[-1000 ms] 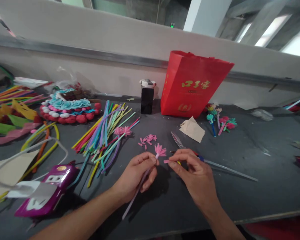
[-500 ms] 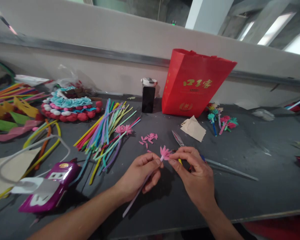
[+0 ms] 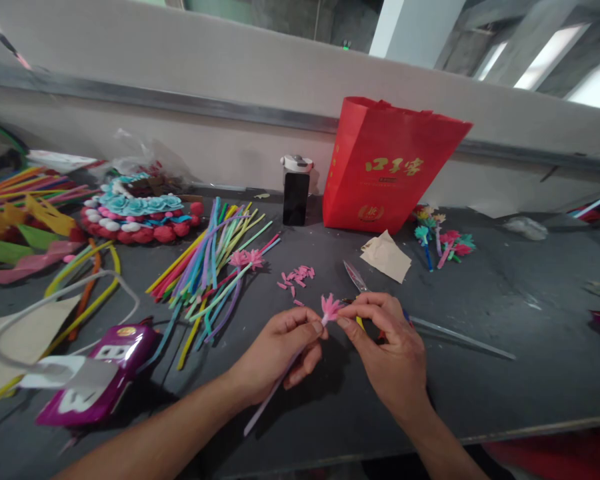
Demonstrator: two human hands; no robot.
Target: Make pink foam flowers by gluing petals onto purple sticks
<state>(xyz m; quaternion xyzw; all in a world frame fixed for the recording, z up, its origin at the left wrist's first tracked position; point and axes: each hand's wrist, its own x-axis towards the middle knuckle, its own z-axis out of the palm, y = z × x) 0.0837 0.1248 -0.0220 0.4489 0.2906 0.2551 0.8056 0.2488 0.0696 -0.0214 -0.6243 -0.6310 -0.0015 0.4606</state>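
Pinched in my left hand (image 3: 287, 350) is the pale stem of a pink flower (image 3: 330, 307), its lower end slanting down toward the table's front. My right hand (image 3: 387, 343) has thumb and forefinger closed at the flower's right side, on a pink petal as far as shows; the other fingers are bent. Beyond the flower lie several loose pink petal pieces (image 3: 296, 277). Scissors (image 3: 355, 277) lie past my right hand, which partly covers them along with a yellow-handled tool. A clear glue stick (image 3: 463, 337) lies to the right of that hand.
Left of my hands lies a bundle of coloured pipe cleaners (image 3: 210, 267) with finished pink flowers (image 3: 247, 259). A purple power strip (image 3: 103, 377) sits front left. Behind stand a dark bottle (image 3: 296, 197) and a red paper bag (image 3: 385, 173); brown paper (image 3: 387, 257) and small flowers (image 3: 445, 240) lie nearby.
Both hands stay almost in place, with the flower held the same way. Its petals show slightly more upright and gathered. The whole view has shifted very slightly.
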